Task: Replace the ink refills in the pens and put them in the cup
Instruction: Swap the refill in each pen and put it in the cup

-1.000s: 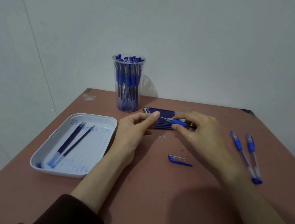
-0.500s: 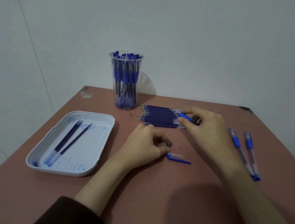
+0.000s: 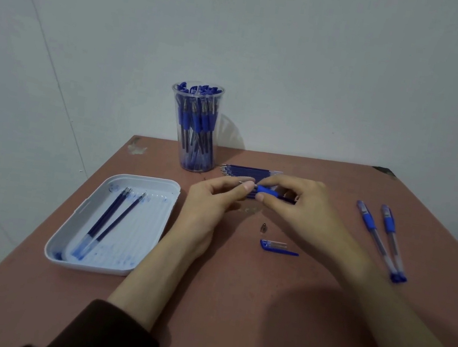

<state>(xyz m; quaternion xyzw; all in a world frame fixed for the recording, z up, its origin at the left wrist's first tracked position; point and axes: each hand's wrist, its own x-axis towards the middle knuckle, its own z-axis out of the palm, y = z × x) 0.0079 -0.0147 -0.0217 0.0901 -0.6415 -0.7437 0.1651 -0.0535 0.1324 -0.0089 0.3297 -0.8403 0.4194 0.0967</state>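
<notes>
Head view: both hands' fingers pinch one pen.

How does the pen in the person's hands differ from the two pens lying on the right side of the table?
The held pen is up off the table between both hands; the two pens on the right lie flat, untouched.
The held pen has no metal tip cone, and a small metal cone lies loose on the table; whether the two pens keep theirs is hard to tell.
All three have blue grips.

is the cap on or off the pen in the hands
Off: the blue cap lies on the table, apart from the pen held in both hands.
</notes>
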